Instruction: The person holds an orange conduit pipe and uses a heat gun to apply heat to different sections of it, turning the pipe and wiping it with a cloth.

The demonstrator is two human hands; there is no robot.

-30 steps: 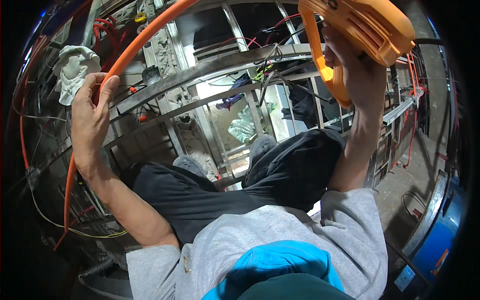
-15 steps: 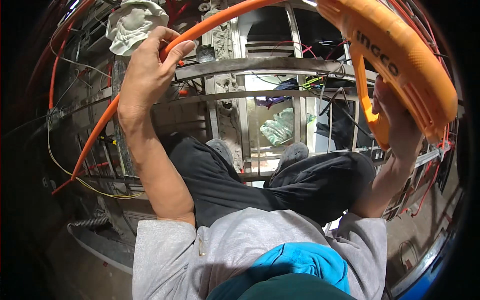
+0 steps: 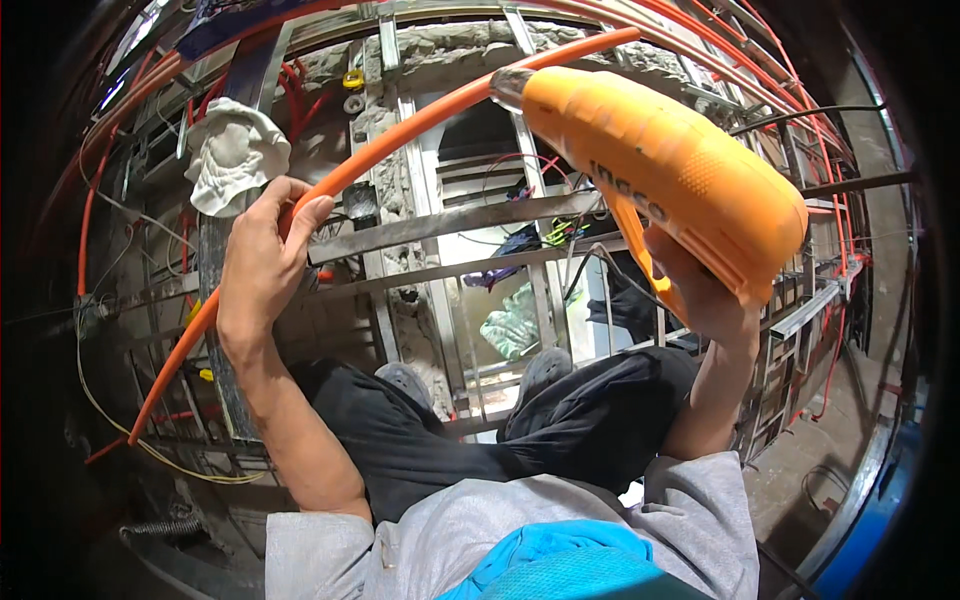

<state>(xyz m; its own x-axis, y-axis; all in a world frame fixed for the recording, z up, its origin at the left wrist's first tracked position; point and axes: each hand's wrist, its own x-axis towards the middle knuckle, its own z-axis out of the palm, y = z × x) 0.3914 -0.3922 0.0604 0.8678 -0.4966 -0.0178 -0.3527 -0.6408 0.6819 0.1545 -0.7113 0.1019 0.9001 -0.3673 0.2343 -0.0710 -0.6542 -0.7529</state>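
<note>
At about ten o'clock a crumpled white cloth [image 3: 235,152] hangs on a dark upright metal strip, with thin red and yellow wires trailing down the far left behind it. Just below and to its right, the left hand [image 3: 262,262] is raised with its fingers curled around an orange conduit pipe [image 3: 400,135], thumb on one side and fingertips hooked over the other. The pipe sweeps in a long arc from about eight o'clock, through that hand, up toward one o'clock, where it passes the metal nose of an orange power drill [image 3: 660,170]. Behind the pipe, at the centre, grey metal framing bars [image 3: 455,215] cross a rough concrete column, with loose coloured wires hanging among them. The drill fills the two o'clock region, its body slanting down to the right. The right hand [image 3: 700,295] is wrapped around the drill's handle from below, fingers closed tight on the grip. At six o'clock lie the person's dark trousers, grey shoes and grey shirt.
</note>
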